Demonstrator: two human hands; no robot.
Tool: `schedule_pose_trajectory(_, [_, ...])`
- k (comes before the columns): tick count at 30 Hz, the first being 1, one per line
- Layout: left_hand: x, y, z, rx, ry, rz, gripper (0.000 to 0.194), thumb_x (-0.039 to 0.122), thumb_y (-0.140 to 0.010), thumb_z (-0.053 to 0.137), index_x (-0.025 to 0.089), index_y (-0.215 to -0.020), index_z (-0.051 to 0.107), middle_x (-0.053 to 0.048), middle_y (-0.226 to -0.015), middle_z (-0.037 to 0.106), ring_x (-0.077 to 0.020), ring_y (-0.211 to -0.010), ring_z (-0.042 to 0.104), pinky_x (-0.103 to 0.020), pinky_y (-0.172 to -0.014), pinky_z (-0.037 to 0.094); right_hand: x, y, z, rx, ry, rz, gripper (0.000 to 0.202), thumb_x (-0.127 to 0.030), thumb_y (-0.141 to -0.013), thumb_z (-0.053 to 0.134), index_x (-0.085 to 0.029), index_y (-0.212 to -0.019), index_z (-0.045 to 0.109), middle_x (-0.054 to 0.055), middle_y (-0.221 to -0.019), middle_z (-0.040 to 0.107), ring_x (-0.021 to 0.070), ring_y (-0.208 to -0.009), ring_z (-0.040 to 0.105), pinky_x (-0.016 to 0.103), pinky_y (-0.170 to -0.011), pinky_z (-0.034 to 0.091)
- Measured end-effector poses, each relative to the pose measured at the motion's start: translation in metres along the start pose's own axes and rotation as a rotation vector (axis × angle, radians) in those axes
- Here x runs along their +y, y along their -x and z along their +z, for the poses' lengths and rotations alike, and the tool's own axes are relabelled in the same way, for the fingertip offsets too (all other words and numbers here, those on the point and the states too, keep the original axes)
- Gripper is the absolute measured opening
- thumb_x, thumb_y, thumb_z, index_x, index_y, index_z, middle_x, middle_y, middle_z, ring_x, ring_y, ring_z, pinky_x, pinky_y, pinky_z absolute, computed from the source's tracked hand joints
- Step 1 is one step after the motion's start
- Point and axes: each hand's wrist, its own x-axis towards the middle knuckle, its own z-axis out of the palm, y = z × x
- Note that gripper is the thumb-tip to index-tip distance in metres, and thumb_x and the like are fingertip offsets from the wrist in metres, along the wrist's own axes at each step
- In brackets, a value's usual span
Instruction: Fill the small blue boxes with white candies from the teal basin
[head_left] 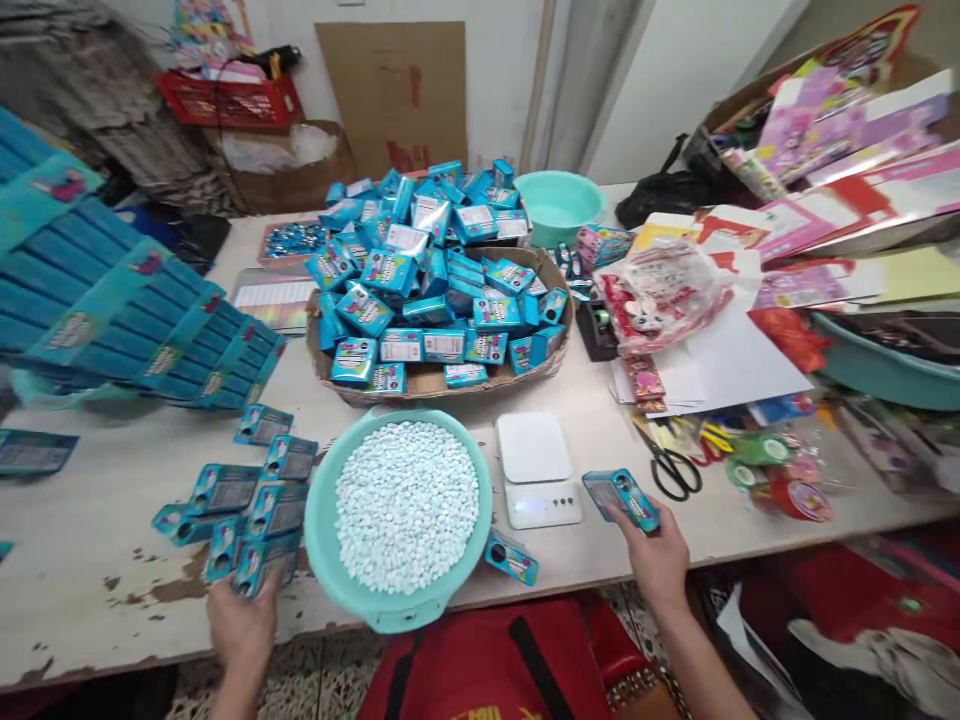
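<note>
My right hand [661, 556] grips a small blue printed box [621, 497] just right of the white digital scale [536, 470]. At the lower left, my left hand [244, 615] closes its thumb and fingers round another blue box [259, 565], the nearest of a loose group of several. A dark round hole shows in some of these boxes. Between my hands stands a mint-green basin [315, 500] of small pale blue and white candies [409, 505]. One more blue box [511, 557] lies between basin and scale, by the table's front edge.
Behind the basin, a cut-down carton [435, 382] is heaped with blue boxes. A tall stack of blue boxes [135, 290] leans at the left. An aqua basin [559, 205] stands farther back. Black scissors [675, 472], tape rolls [761, 450] and paper sheets [697, 360] lie at the right.
</note>
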Motion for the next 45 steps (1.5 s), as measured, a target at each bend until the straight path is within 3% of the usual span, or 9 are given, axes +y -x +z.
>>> schedule_pose_trajectory(3, [0.015, 0.002, 0.001, 0.051, -0.029, -0.151, 0.057, 0.061, -0.057, 0.061, 0.022, -0.096, 0.048, -0.01, -0.103, 0.057, -0.0416, -0.105, 0.053, -0.063, -0.084, 0.044, -0.016, -0.002, 0.017, -0.121, -0.044, -0.073, 0.058, -0.052, -0.055, 0.073, -0.016, -0.098, 0.06, 0.005, -0.084, 0.066, 0.0228, -0.076, 0.059, 0.038, -0.076, 0.048])
schedule_pose_trajectory(6, [0.02, 0.015, -0.004, 0.075, 0.006, -0.144, 0.073, 0.059, -0.057, 0.064, 0.013, -0.112, 0.048, -0.019, -0.114, 0.052, -0.0416, -0.11, 0.05, -0.06, -0.088, 0.042, -0.031, -0.01, 0.045, -0.243, -0.041, -0.193, 0.053, -0.052, -0.058, 0.071, -0.017, -0.097, 0.061, 0.006, -0.09, 0.066, 0.0236, -0.082, 0.06, 0.038, -0.078, 0.047])
schedule_pose_trajectory(12, [0.025, 0.047, -0.02, 0.185, 0.047, -0.032, 0.068, 0.054, -0.068, 0.059, 0.018, -0.125, 0.046, -0.015, -0.114, 0.052, -0.0337, -0.104, 0.053, -0.051, -0.086, 0.046, -0.043, -0.024, 0.083, -0.385, -0.033, -0.307, 0.053, -0.055, -0.062, 0.066, -0.017, -0.1, 0.059, 0.01, -0.101, 0.065, 0.0264, -0.093, 0.059, 0.041, -0.085, 0.045])
schedule_pose_trajectory(17, [0.068, 0.054, -0.013, 0.15, 0.09, 0.439, 0.041, 0.044, -0.08, 0.05, 0.017, -0.11, 0.054, -0.014, -0.108, 0.056, -0.0292, -0.111, 0.051, -0.045, -0.096, 0.042, -0.03, -0.016, 0.062, -0.311, -0.114, -0.302, 0.065, -0.051, -0.068, 0.065, -0.018, -0.122, 0.047, 0.015, -0.127, 0.052, 0.0272, -0.113, 0.051, 0.043, -0.09, 0.044])
schedule_pose_trajectory(21, [0.109, 0.051, 0.017, -0.079, 0.144, 0.694, 0.03, 0.038, -0.082, 0.049, 0.018, -0.102, 0.056, -0.014, -0.106, 0.058, -0.0273, -0.11, 0.052, -0.043, -0.097, 0.041, 0.003, -0.004, 0.029, -0.17, -0.068, -0.106, 0.054, -0.054, -0.078, 0.05, -0.016, -0.116, 0.051, 0.015, -0.121, 0.054, 0.0255, -0.104, 0.055, 0.04, -0.083, 0.047])
schedule_pose_trajectory(25, [0.131, 0.042, 0.051, -0.253, 0.092, 0.715, 0.041, 0.045, -0.081, 0.047, 0.017, -0.111, 0.054, -0.016, -0.121, 0.053, -0.0316, -0.12, 0.043, -0.049, -0.102, 0.033, 0.041, 0.01, 0.0, -0.111, 0.012, -0.009, 0.052, -0.057, -0.075, 0.052, -0.016, -0.107, 0.058, 0.014, -0.11, 0.058, 0.0249, -0.096, 0.058, 0.036, -0.077, 0.048])
schedule_pose_trajectory(31, [0.141, 0.038, 0.075, -0.272, 0.006, 0.801, 0.044, 0.045, -0.085, 0.041, 0.013, -0.111, 0.056, -0.018, -0.121, 0.053, -0.0325, -0.12, 0.043, -0.048, -0.101, 0.032, 0.071, 0.03, -0.019, -0.119, 0.016, 0.065, 0.051, -0.055, -0.069, 0.059, -0.014, -0.1, 0.061, 0.013, -0.104, 0.059, 0.0249, -0.093, 0.06, 0.034, -0.075, 0.05])
schedule_pose_trajectory(38, [0.149, 0.05, 0.082, -0.278, -0.002, 0.898, 0.037, 0.041, -0.088, 0.04, 0.014, -0.104, 0.06, -0.016, -0.115, 0.058, -0.0302, -0.113, 0.049, -0.045, -0.095, 0.039, 0.066, 0.027, -0.007, -0.152, -0.053, 0.082, 0.049, -0.053, -0.066, 0.06, -0.015, -0.096, 0.061, 0.014, -0.102, 0.06, 0.0271, -0.096, 0.059, 0.039, -0.078, 0.051])
schedule_pose_trajectory(45, [0.145, 0.051, 0.076, -0.262, -0.07, 0.945, 0.033, 0.035, -0.089, 0.04, 0.014, -0.104, 0.061, -0.015, -0.11, 0.061, -0.0275, -0.108, 0.053, -0.042, -0.094, 0.041, 0.042, 0.011, 0.014, -0.188, -0.097, -0.04, 0.043, -0.05, -0.069, 0.062, -0.017, -0.096, 0.061, 0.012, -0.103, 0.061, 0.0259, -0.096, 0.058, 0.041, -0.079, 0.052])
